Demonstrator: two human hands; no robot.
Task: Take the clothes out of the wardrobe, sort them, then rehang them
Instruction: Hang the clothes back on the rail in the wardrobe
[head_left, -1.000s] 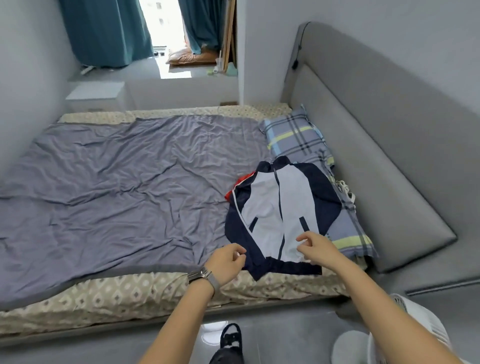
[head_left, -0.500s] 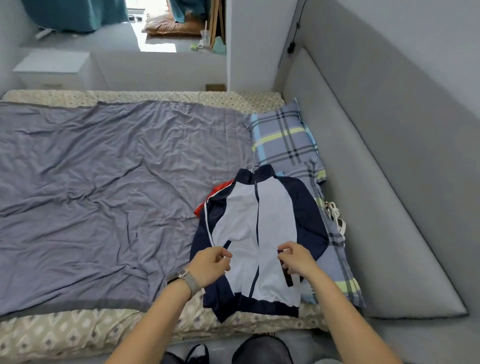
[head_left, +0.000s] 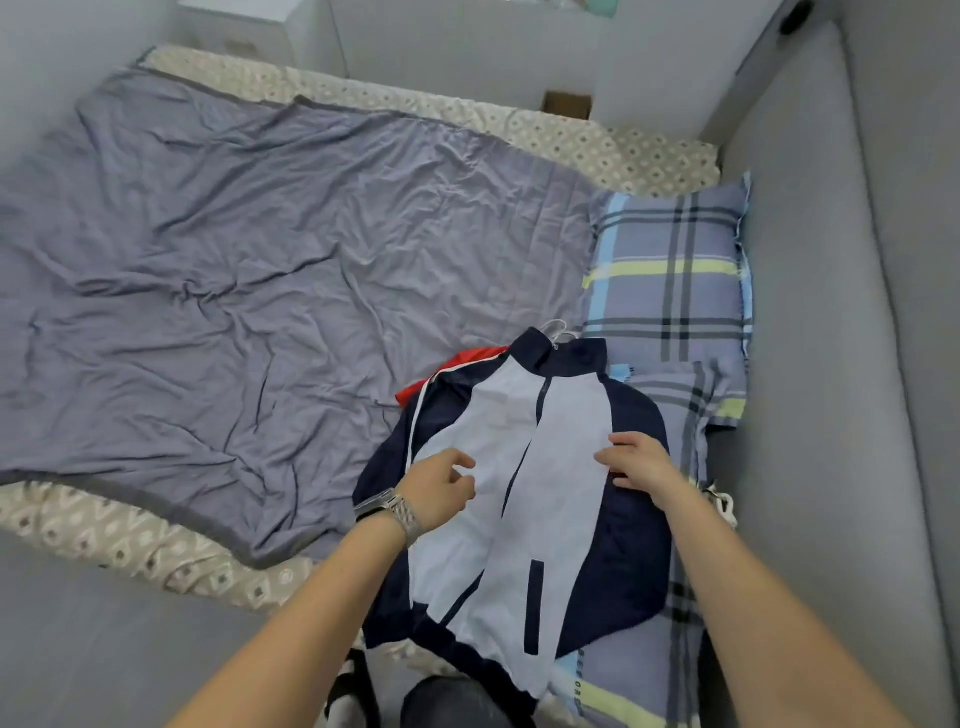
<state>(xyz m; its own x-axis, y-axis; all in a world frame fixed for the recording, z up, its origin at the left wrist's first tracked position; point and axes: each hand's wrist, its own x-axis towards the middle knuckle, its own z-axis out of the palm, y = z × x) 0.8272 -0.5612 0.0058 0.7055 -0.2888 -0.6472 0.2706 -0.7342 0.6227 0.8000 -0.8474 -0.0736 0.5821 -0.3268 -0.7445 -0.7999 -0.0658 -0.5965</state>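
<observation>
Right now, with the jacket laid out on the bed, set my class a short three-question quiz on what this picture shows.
1. True or false: the navy and white jacket lies zip side up on the bed.
2. Which wrist wears the watch? A) left B) right
3. What colour is the garment peeking out from under the jacket's shoulder?

Key: 1 true. 2 A: the left hand side; the right hand has a bare wrist. 3 red.

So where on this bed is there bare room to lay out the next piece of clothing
The wide grey blanket left of the navy and white jacket lies bare, out to the patterned sheet at its edges. The headboard side is crowded: plaid pillows, jacket, a red garment under it, both hands there.
</observation>
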